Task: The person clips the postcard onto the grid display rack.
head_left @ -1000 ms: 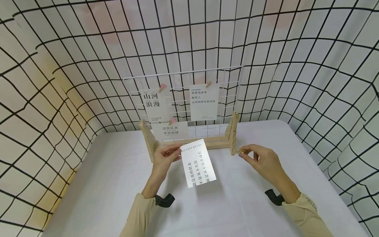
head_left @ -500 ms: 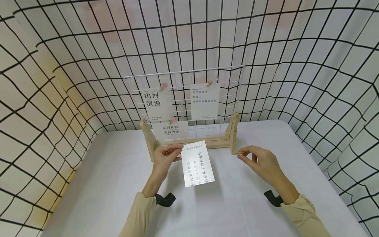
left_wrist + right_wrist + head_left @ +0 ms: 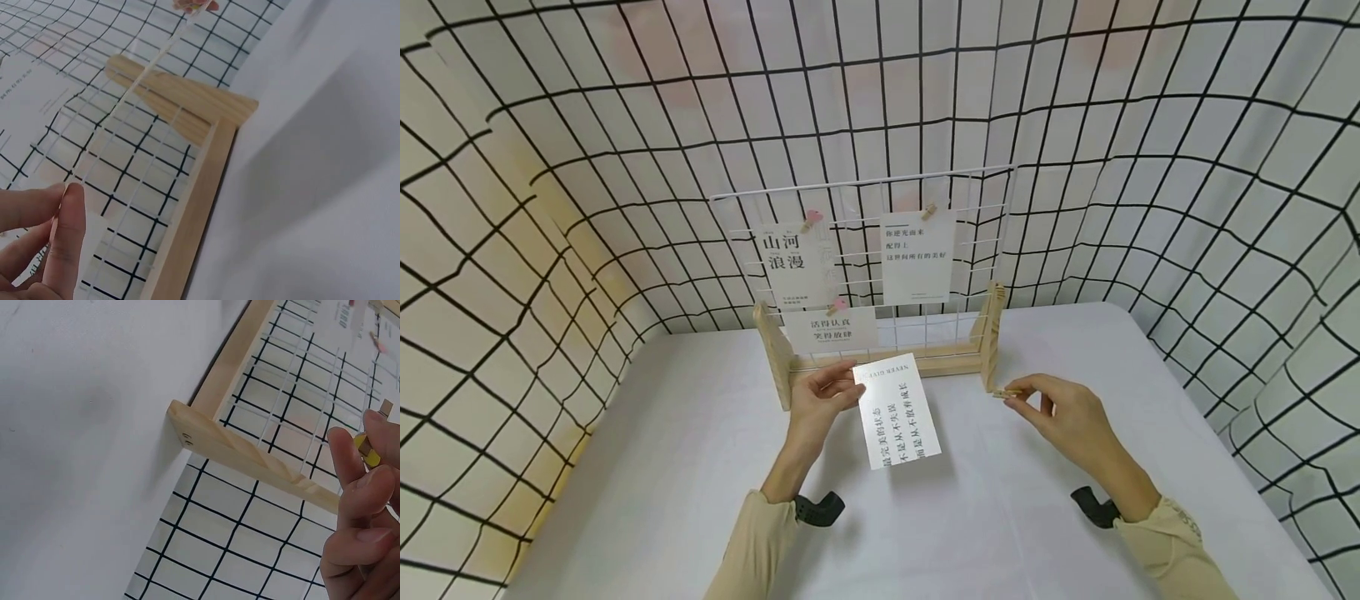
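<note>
My left hand (image 3: 820,404) pinches a white printed card (image 3: 897,412) by its upper left edge, thumb on the printed face. The card is held up in front of the stand, its text slanting, and appears edge-on in the left wrist view. To the right, my right hand (image 3: 1071,417) pinches a small wooden clothespin (image 3: 367,450) with a yellow part between thumb and index finger. That hand is beside the right foot of a white wire grid rack (image 3: 917,325) on a wooden base. Its other fingers curl in toward the palm.
Three cards are clipped to the rack: a large-lettered card (image 3: 793,267) upper left, another card (image 3: 917,267) upper right, and a wide card (image 3: 831,332) below. Pink-topped clips hold the left ones. Black grid mesh (image 3: 865,129) surrounds the white table (image 3: 662,467).
The card in my left hand has tilted slightly and shifted a little to the left. My right hand stays nearly in place with the clothespin.
</note>
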Demonstrator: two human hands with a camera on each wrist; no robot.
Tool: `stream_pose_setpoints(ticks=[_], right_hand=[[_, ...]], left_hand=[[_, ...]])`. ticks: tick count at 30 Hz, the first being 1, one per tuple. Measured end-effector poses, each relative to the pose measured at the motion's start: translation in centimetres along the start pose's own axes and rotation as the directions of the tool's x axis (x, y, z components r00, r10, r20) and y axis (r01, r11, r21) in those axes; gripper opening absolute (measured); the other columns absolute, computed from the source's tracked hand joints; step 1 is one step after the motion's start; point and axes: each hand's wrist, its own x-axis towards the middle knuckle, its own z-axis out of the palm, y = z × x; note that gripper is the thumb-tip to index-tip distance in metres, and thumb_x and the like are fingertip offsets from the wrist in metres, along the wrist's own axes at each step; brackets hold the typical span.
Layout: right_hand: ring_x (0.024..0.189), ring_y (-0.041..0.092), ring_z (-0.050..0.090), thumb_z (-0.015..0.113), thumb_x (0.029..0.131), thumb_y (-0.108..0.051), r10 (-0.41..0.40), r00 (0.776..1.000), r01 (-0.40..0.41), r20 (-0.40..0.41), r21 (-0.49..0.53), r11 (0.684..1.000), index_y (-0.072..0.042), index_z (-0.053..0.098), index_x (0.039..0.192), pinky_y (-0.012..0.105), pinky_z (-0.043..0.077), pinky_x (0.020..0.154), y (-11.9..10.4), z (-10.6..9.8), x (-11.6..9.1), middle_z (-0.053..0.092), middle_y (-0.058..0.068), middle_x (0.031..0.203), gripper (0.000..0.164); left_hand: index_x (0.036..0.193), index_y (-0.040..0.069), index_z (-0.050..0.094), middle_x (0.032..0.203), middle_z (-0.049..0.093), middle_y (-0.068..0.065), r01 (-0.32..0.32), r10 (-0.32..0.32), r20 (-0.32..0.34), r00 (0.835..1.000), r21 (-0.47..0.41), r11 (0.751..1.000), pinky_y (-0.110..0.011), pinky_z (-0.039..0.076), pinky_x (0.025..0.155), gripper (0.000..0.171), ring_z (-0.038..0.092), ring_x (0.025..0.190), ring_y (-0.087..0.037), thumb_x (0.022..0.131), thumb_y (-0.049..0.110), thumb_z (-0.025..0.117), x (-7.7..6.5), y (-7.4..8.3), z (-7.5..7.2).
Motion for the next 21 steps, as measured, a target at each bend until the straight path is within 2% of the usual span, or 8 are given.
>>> stream_pose_setpoints(ticks=[6,11,17,21], right_hand=[[0.056,-0.008,0.039,0.089,0.075,-0.006,0.008,1.0,-0.008,0.008,-0.002,1.0,-0.013,0.077,0.097,0.019,0.033,0.045,0.11,0.06,-0.26,0.073,-0.003,0.08,0.026],[0.056,-0.007,0.04,0.089,0.076,-0.007,0.009,1.0,-0.009,0.011,-0.002,1.0,-0.013,0.077,0.098,0.019,0.034,0.046,0.15,0.14,-0.44,0.073,-0.003,0.081,0.026],[0.057,-0.007,0.039,0.089,0.077,-0.008,0.019,1.0,-0.019,0.017,-0.006,1.0,-0.013,0.078,0.098,0.019,0.034,0.046,0.31,0.31,-0.72,0.074,-0.004,0.081,0.024],[0.056,-0.008,0.039,0.089,0.078,-0.009,0.025,1.0,-0.025,0.015,-0.011,1.0,-0.014,0.078,0.097,0.019,0.034,0.046,0.48,0.42,-0.9,0.074,-0.005,0.081,0.023]], left_hand=[[0.129,-0.009,0.065,0.098,0.078,-0.01,0.0,0.002,-0.069,0.998,0.021,1.0,-0.022,0.062,0.073,0.043,0.075,0.08,-0.005,0.087,-0.01,0.074,-0.06,-0.1,-0.14],[0.119,-0.005,0.072,0.095,0.079,-0.009,0.026,-0.019,-0.115,0.993,0.059,0.998,-0.024,0.061,0.061,0.03,0.075,0.074,-0.009,0.09,-0.003,0.075,-0.06,-0.23,-0.05],[0.121,0.0,0.074,0.095,0.077,-0.012,0.038,-0.021,-0.126,0.992,0.138,0.99,-0.021,0.056,0.054,0.026,0.073,0.067,-0.011,0.095,0.003,0.071,-0.17,-0.39,0.06],[0.123,-0.003,0.073,0.097,0.078,-0.012,0.087,-0.069,-0.117,0.991,0.153,0.984,-0.021,0.056,0.056,0.026,0.073,0.071,-0.011,0.098,0.003,0.067,-0.15,-0.43,-0.01]])
